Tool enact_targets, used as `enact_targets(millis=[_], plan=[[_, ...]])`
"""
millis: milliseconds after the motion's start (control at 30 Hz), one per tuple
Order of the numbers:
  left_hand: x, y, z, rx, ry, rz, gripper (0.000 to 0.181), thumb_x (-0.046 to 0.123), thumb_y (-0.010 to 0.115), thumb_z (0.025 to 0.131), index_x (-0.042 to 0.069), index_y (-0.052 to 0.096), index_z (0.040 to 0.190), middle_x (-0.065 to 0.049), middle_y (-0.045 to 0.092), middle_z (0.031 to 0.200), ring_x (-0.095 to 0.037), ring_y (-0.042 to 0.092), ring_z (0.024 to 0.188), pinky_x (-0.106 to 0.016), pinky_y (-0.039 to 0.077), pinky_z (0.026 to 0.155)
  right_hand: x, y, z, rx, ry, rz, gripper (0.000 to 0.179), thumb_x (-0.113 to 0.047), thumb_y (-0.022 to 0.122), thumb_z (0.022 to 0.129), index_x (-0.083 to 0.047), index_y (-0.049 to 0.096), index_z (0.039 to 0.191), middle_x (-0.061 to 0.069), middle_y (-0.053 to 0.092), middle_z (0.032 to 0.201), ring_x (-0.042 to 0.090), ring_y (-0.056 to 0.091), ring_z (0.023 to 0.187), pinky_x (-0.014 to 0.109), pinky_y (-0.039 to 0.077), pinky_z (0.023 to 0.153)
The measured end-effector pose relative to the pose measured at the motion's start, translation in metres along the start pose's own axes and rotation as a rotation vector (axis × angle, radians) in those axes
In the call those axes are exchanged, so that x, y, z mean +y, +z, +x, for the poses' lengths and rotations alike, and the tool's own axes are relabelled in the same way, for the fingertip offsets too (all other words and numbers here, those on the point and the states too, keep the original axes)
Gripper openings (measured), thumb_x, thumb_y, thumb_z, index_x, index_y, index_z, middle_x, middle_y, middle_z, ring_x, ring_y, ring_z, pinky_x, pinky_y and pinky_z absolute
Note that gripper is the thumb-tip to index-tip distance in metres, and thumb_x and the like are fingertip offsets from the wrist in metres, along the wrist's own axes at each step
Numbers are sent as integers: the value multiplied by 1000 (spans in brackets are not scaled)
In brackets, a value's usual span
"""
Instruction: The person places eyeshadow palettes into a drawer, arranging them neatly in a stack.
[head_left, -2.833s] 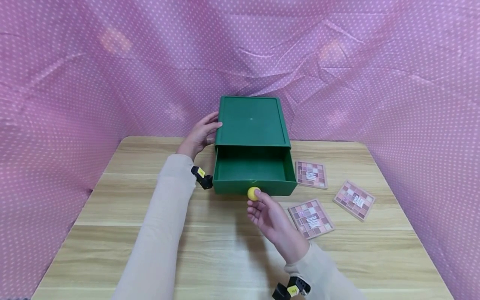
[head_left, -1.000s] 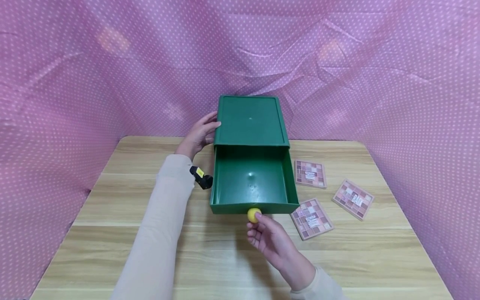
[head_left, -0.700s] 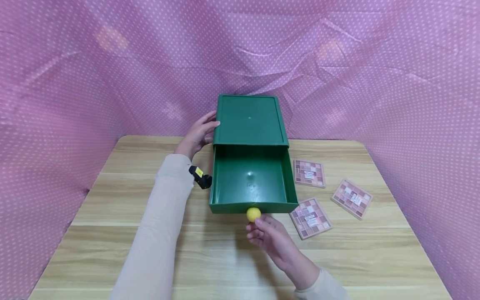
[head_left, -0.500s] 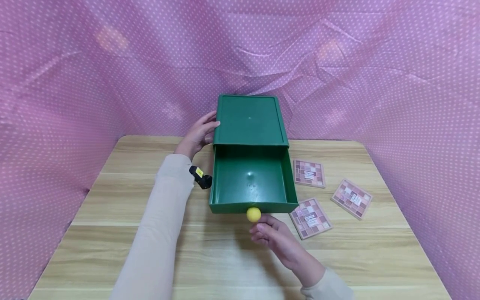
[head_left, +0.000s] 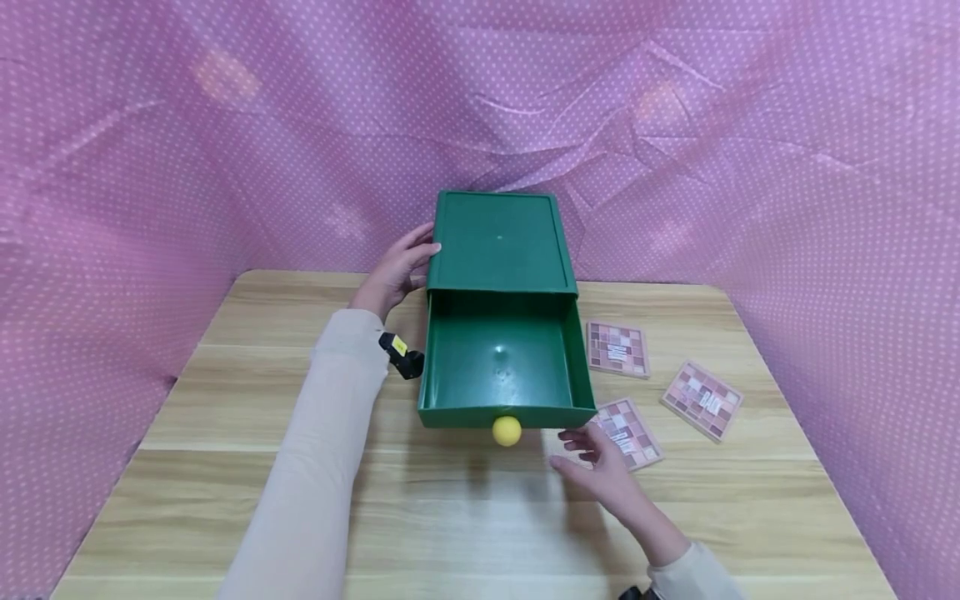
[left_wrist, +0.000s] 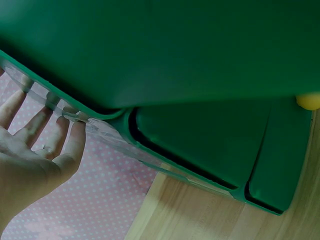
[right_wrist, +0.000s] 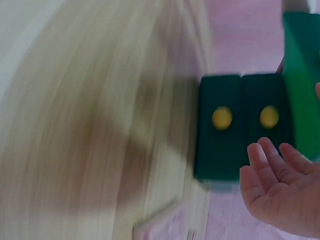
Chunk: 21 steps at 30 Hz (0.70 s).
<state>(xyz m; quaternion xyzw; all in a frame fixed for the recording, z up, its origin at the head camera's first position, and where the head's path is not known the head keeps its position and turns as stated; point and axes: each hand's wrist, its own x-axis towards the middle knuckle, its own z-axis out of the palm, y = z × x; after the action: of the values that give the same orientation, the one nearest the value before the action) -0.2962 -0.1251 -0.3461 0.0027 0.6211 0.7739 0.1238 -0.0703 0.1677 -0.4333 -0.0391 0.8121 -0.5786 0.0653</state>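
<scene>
A green drawer cabinet (head_left: 498, 242) stands at the back middle of the table, its top drawer (head_left: 501, 354) pulled out with nothing visible inside. On the drawer's front is a round yellow knob (head_left: 507, 431). My left hand (head_left: 393, 275) rests against the cabinet's left side; in the left wrist view its fingertips touch a clear side panel. My right hand (head_left: 606, 473), fingers loosely bent, holds nothing. It hovers to the right of the knob, partly covering the nearest eyeshadow palette (head_left: 636, 440). The right wrist view, blurred, shows that hand's spread fingers before two lower drawers (right_wrist: 220, 150).
Two more palettes (head_left: 617, 350) lie right of the cabinet, one of them farther out, a pink palette (head_left: 702, 401) set at an angle. The wooden table (head_left: 225, 467) has pink dotted cloth (head_left: 337, 100) hanging behind and at both sides.
The right hand pulled the top drawer farther out by its knob, let go, then moved right to the nearest palette. The left hand has stayed on the cabinet's side.
</scene>
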Motion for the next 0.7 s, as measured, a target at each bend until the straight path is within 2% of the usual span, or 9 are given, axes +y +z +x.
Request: enact_targets(millis=[100,333,567,700], plan=[[0,1,0,-3,-2,-1,52,16,55,84,21,36,132,1,33,133,-23,45,105,-37,41,80,9,-10,2,32,-8,-96,49,-19,70,72,-2,48,112,14,52,106,30,47,99,47,36,84],[-1,0,2,-2,-12,11,53,17,56,84,22,36,132,1,34,133,-23,46,104,-36,42,79,31,-29,7,158,-58,-315,64,-25,73,69,-1,43,120,22,43,116,36,40,104,53,34,83],[-1,-2,3,-1,-11,16,53,18,57,83,23,36,132,1,34,133,-24,45,105,-37,42,79,50,-41,5,235,32,-427,80,-29,74,66,7,32,124,26,42,110,35,39,97,48,36,79],[0,-3,5,-5,-7,8,52,17,56,84,22,36,132,2,35,132,-24,45,105,-37,42,80,63,-47,4,273,80,-477,89,-35,74,65,10,28,126,28,40,111,36,38,98,50,33,82]])
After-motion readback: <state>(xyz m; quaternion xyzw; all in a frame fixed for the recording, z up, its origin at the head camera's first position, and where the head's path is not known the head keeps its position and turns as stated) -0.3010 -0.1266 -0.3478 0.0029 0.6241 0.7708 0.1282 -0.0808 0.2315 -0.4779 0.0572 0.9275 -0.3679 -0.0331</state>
